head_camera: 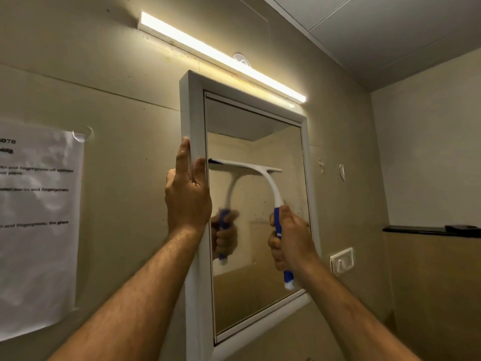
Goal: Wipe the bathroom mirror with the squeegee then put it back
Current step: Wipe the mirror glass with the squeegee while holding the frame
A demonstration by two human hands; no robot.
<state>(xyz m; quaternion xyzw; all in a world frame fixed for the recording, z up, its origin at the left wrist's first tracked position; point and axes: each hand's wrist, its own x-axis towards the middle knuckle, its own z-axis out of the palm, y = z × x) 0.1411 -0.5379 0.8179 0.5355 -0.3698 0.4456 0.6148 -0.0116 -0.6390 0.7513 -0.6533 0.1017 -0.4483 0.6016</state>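
Note:
The bathroom mirror (pixel 276 152) hangs on the wall in a white frame (pixel 191 105). A white squeegee (pixel 263 173) with a blue handle lies with its blade flat against the glass, about mid-height, spanning most of the mirror's width. My right hand (pixel 291 241) is closed around the blue handle, low and to the right of the blade. My left hand (pixel 188 196) grips the frame's left edge, fingers pointing up, thumb on the inner side. The glass reflects the squeegee and the hand holding it.
A lit tube light (pixel 221 56) runs above the mirror, with a suction hook (pixel 241 59) behind it. A printed paper sheet (pixel 39 217) is taped to the wall at left. A white switch plate (pixel 342 260) and a dark shelf (pixel 429 229) lie to the right.

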